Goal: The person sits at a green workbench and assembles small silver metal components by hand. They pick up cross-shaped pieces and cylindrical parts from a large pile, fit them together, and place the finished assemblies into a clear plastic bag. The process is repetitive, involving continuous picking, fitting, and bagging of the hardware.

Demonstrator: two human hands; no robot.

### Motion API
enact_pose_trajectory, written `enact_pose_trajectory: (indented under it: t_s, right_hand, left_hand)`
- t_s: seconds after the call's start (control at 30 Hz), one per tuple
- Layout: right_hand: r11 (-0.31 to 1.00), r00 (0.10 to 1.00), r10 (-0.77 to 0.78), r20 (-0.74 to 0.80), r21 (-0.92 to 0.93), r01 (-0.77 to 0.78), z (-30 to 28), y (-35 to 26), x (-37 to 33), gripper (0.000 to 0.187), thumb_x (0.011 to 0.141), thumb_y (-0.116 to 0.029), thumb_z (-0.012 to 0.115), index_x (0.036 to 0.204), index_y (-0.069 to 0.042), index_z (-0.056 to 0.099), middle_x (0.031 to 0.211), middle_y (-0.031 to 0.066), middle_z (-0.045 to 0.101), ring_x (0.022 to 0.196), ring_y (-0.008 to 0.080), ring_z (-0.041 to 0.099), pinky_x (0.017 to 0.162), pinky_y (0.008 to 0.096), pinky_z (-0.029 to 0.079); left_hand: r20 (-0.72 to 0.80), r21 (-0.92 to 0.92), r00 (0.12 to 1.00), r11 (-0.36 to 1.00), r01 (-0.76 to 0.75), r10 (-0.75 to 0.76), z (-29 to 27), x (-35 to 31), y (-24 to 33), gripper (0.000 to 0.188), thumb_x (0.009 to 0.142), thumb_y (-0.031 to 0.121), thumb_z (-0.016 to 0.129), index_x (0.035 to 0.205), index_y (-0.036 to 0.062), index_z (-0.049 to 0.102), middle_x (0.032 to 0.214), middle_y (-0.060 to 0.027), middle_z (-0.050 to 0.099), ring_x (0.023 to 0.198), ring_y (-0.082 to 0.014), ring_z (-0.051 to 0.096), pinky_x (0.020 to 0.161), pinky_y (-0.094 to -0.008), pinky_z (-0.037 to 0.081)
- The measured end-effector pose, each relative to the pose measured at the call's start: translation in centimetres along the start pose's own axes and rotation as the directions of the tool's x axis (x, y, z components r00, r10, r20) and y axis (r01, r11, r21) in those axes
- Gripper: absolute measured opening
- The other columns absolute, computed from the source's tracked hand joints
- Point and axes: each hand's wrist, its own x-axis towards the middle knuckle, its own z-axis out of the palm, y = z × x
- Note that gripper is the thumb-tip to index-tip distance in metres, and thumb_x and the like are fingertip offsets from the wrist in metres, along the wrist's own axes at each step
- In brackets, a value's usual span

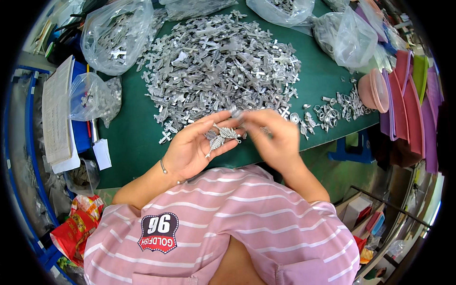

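A person in a pink-and-white striped shirt [275, 209] sits or stands at a green surface [130, 147], both hands meeting before the near side of a broad heap of silvery metal pieces [223, 71], many of them cross-shaped. The left hand [190, 148], an open bracelet [164, 166] at its wrist, is turned palm up with its fingers extended, cradling several fishbone-shaped charms [216, 142] that lie loose across the palm and fingers. The right hand [278, 142], blurred, is bent inward with its fingertips at those of the left; a small silvery blur shows there, but whether the fingers pinch it cannot be told. To the right of the heap, small groups of ring-like metal parts [327, 116] lie on the surface, near a pale pink tub [373, 91] and a row of pink, green and purple bins [412, 109]. A large clear plastic bag [116, 40] of metal pieces sits at upper left, with a smaller clear bag [95, 97] below it, beside a printed sheet [59, 111]. Another clear bag [349, 40] stands at upper right.
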Motion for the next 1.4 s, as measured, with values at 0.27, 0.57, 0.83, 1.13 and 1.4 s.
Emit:
enact_pose_trajectory:
  t_s: [0.27,0.57,0.83,1.13,1.4]
  right_hand:
    - [0.837,0.971,-0.125,-0.204,-0.547,-0.007,-4.0,6.8,4.1,0.026,0.071,0.005,0.057,0.097,0.000,0.060,0.097,0.0139,0.061,0.091,0.0338,0.054,0.081,0.0377,0.044]
    - [0.711,0.826,0.554,-0.105,0.575,-0.404,-4.6,6.4,3.7,0.018,0.085,-0.006,0.058,0.098,0.006,0.058,0.088,0.0161,0.065,0.069,0.0168,0.064,0.055,0.0263,0.053]
    - [0.562,0.824,0.566,0.033,0.716,-0.415,-4.4,3.6,2.8,0.023,0.088,-0.008,0.054,0.104,0.008,0.056,0.087,0.0191,0.065,0.075,0.0212,0.066,0.059,0.0272,0.055]
    - [0.925,0.972,0.039,-0.231,-0.360,-0.123,-4.3,3.9,3.0,0.013,0.079,-0.002,0.058,0.090,0.001,0.063,0.082,0.0169,0.063,0.075,0.0317,0.061,0.068,0.0346,0.049]
    - [0.845,0.958,-0.029,-0.285,-0.518,-0.129,-7.0,9.9,4.4,0.014,0.078,-0.003,0.061,0.091,-0.001,0.063,0.083,0.0121,0.061,0.076,0.0293,0.059,0.070,0.0340,0.047]
  left_hand:
    - [0.038,0.068,0.999,0.997,0.033,-0.036,0.1,-0.1,-0.1,0.036,0.093,0.012,0.038,0.127,-0.0025,0.039,0.128,-0.0221,0.045,0.119,-0.0343,0.045,0.097,-0.0429,0.043]
    - [0.026,0.053,0.999,0.998,0.022,-0.023,-0.1,0.0,-0.1,0.035,0.093,0.011,0.037,0.126,-0.0027,0.040,0.126,-0.0229,0.046,0.117,-0.0348,0.047,0.094,-0.0422,0.046]
    - [0.037,0.078,0.999,0.997,0.016,-0.019,0.0,0.1,-0.1,0.038,0.094,0.016,0.036,0.127,-0.0038,0.038,0.127,-0.0235,0.045,0.118,-0.0362,0.045,0.096,-0.0435,0.044]
    - [0.060,-0.126,0.994,0.987,0.095,-0.088,-0.7,0.3,0.1,0.035,0.095,0.018,0.036,0.121,-0.0036,0.043,0.124,-0.0237,0.047,0.116,-0.0370,0.047,0.093,-0.0454,0.046]
    - [0.023,0.007,0.999,0.999,0.045,-0.046,-0.7,0.1,0.2,0.028,0.095,0.023,0.040,0.112,0.0035,0.050,0.109,-0.0177,0.056,0.105,-0.0337,0.056,0.080,-0.0403,0.055]
